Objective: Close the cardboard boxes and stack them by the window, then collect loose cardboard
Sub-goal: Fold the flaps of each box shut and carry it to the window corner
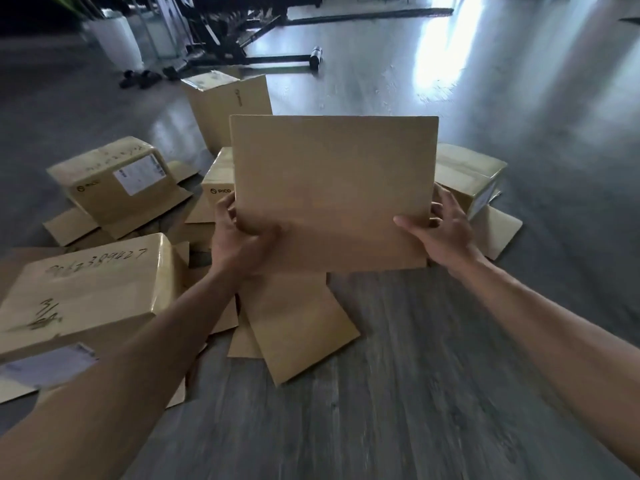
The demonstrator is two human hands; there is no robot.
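Behind held cardboard sheet, boxes.

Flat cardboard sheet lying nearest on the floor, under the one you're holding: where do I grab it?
Take the loose cardboard sheet by its near corner, from your side. That corner points toward you over bare floor; its far edge lies hidden behind the held sheet.

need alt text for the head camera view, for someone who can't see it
Both hands, left hand and right hand, hold a flat cardboard sheet upright above a grey wood-look floor. Several cardboard boxes and loose cardboard pieces lie scattered behind and to the left.
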